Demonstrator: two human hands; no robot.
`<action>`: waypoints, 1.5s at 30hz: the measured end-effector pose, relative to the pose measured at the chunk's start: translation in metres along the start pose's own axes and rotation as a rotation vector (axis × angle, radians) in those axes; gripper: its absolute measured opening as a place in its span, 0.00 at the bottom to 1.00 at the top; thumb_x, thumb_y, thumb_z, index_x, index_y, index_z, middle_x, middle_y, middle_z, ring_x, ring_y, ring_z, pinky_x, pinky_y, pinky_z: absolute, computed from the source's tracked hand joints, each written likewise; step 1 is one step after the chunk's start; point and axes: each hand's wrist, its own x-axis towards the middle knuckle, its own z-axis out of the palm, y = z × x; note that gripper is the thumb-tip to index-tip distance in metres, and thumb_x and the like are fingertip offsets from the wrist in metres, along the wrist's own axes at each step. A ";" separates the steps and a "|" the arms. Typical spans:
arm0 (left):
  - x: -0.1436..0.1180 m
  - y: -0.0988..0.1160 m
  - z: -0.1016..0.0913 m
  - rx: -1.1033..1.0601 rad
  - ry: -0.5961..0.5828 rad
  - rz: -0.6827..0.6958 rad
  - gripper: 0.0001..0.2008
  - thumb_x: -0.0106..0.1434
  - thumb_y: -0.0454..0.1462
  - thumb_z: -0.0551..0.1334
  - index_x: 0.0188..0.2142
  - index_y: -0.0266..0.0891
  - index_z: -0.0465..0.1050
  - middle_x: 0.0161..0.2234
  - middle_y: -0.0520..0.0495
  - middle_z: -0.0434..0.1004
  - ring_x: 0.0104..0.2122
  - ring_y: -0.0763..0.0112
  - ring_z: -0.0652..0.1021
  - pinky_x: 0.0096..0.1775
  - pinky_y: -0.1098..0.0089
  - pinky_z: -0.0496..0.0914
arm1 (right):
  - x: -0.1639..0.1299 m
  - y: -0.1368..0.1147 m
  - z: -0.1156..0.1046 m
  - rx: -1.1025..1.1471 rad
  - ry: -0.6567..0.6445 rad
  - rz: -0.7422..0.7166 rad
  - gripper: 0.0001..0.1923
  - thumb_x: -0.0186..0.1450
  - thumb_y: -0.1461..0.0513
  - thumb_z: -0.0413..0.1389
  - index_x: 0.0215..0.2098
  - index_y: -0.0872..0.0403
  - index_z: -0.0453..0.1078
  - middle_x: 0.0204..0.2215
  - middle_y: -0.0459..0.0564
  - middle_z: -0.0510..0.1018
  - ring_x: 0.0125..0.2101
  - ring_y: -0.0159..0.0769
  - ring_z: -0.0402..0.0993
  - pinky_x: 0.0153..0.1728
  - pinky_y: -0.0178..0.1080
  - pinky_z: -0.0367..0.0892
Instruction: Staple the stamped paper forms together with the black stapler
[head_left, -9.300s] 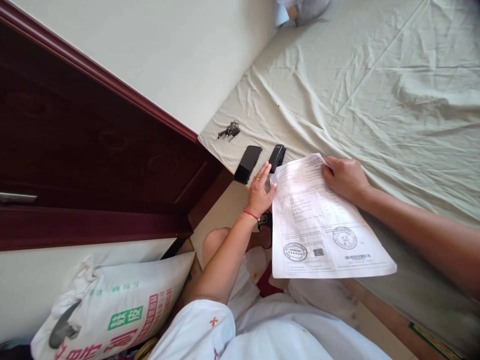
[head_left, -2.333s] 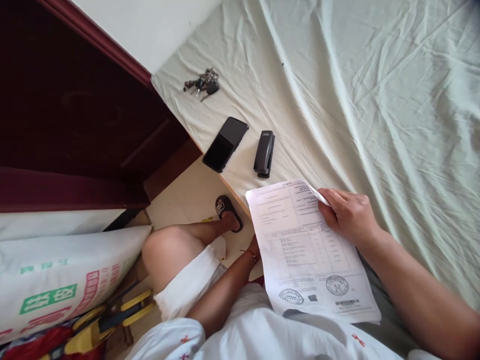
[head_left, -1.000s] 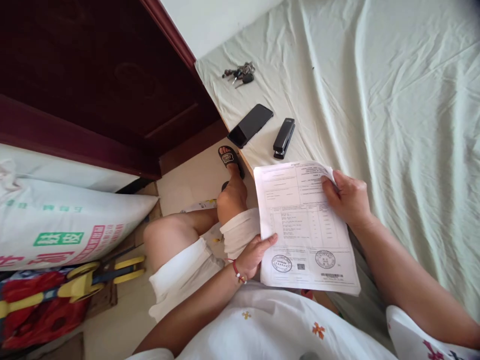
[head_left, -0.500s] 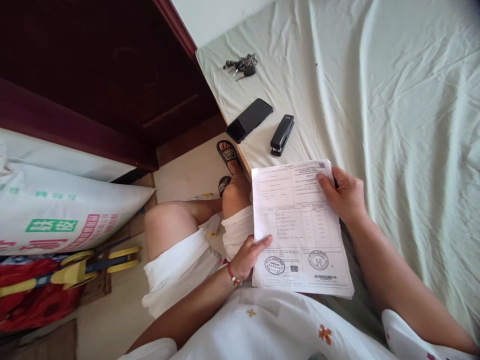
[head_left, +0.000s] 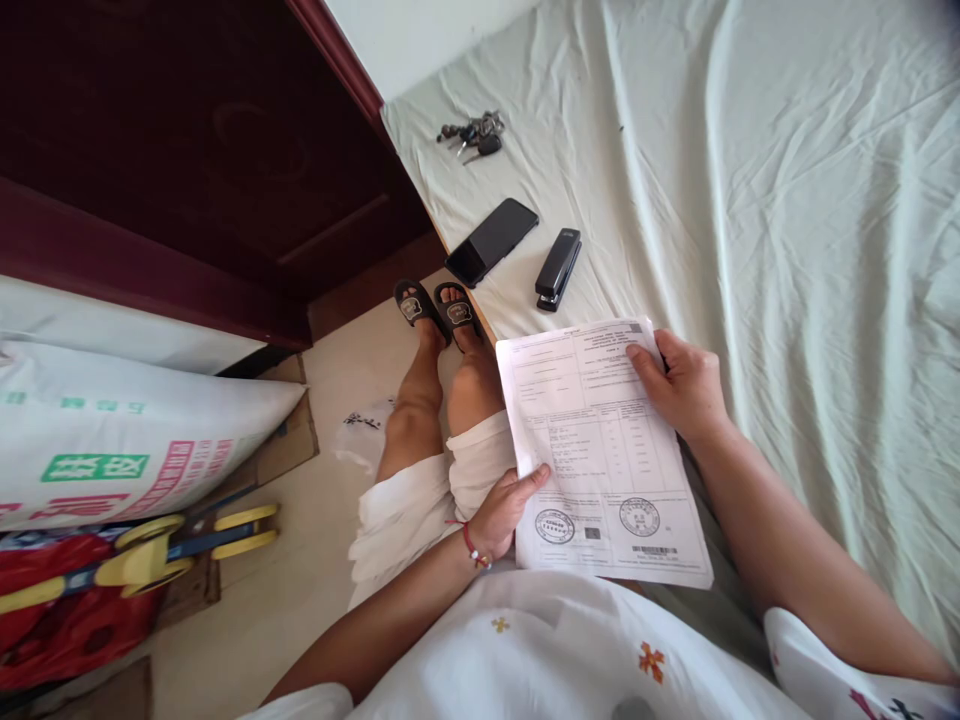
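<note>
A stack of printed papers [head_left: 592,400] with round stamps near its lower edge is held over my lap, its text upside down to me. My left hand [head_left: 506,512] grips the left edge, thumb on top and fingers hidden beneath. At the upper right edge, my right hand [head_left: 681,385] pinches the sheets, its thumb lying on the printed side. Just beyond the papers, a black stapler [head_left: 559,268] rests on the pale green sheet [head_left: 810,250], touched by neither hand.
A black phone [head_left: 492,242] lies by the sheet's left edge, with a bunch of keys [head_left: 474,135] farther back. On the floor side are a white printed sack [head_left: 150,430], a yellow-and-blue wheeled thing [head_left: 150,560] and a clear plastic bag [head_left: 364,432]. A dark red wooden panel [head_left: 210,130] stands behind.
My left leg has swung in beside the right one, uncovering the plastic bag on the floor. The papers have tilted slightly, and both hands keep their hold.
</note>
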 end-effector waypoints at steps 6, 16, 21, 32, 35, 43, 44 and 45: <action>0.002 -0.001 0.001 0.037 0.034 0.006 0.28 0.54 0.49 0.78 0.46 0.31 0.83 0.50 0.33 0.85 0.58 0.41 0.79 0.64 0.47 0.69 | -0.001 0.000 0.001 -0.007 0.005 -0.043 0.22 0.70 0.55 0.54 0.25 0.50 0.46 0.18 0.40 0.54 0.20 0.28 0.49 0.24 0.38 0.49; 0.002 -0.004 0.006 0.032 0.033 0.083 0.27 0.56 0.50 0.76 0.49 0.34 0.83 0.52 0.36 0.84 0.60 0.44 0.78 0.66 0.49 0.66 | -0.002 0.001 0.000 0.017 -0.056 -0.046 0.20 0.71 0.52 0.52 0.25 0.50 0.52 0.19 0.42 0.60 0.21 0.30 0.55 0.26 0.39 0.52; 0.003 -0.002 0.005 0.077 -0.002 0.082 0.28 0.55 0.51 0.77 0.48 0.32 0.84 0.50 0.34 0.85 0.59 0.43 0.79 0.64 0.48 0.68 | -0.002 0.002 0.001 -0.009 -0.047 -0.026 0.20 0.71 0.53 0.52 0.25 0.50 0.52 0.19 0.42 0.60 0.20 0.29 0.55 0.25 0.39 0.53; 0.004 -0.004 -0.005 0.118 -0.024 0.103 0.26 0.59 0.48 0.75 0.51 0.33 0.83 0.53 0.34 0.83 0.57 0.43 0.80 0.64 0.47 0.67 | -0.001 0.000 -0.001 0.051 -0.015 0.028 0.19 0.69 0.53 0.55 0.25 0.51 0.56 0.18 0.41 0.60 0.20 0.28 0.54 0.24 0.38 0.52; 0.003 -0.002 -0.007 0.186 -0.022 0.168 0.26 0.62 0.49 0.72 0.53 0.33 0.82 0.56 0.35 0.81 0.59 0.44 0.78 0.66 0.49 0.66 | 0.000 0.000 -0.003 0.209 0.011 0.107 0.13 0.67 0.52 0.59 0.31 0.52 0.67 0.21 0.41 0.66 0.22 0.29 0.58 0.25 0.37 0.56; 0.005 0.003 0.003 0.152 0.070 0.216 0.26 0.58 0.47 0.75 0.51 0.33 0.82 0.50 0.36 0.85 0.56 0.46 0.81 0.64 0.51 0.68 | 0.002 0.001 -0.006 0.260 -0.001 0.121 0.14 0.67 0.54 0.59 0.28 0.52 0.65 0.20 0.41 0.62 0.22 0.28 0.55 0.25 0.37 0.54; 0.006 0.005 0.003 0.112 0.089 0.222 0.25 0.58 0.47 0.75 0.50 0.33 0.82 0.50 0.36 0.85 0.56 0.47 0.81 0.64 0.51 0.69 | 0.002 0.001 -0.006 0.253 -0.009 0.118 0.15 0.67 0.54 0.58 0.27 0.52 0.64 0.20 0.41 0.60 0.22 0.28 0.54 0.25 0.37 0.53; 0.007 0.009 0.004 0.065 0.109 0.232 0.25 0.58 0.47 0.75 0.49 0.34 0.82 0.49 0.36 0.86 0.55 0.47 0.81 0.63 0.51 0.70 | 0.002 0.001 -0.007 0.243 -0.020 0.115 0.16 0.68 0.54 0.57 0.26 0.52 0.63 0.20 0.41 0.60 0.22 0.29 0.54 0.25 0.37 0.53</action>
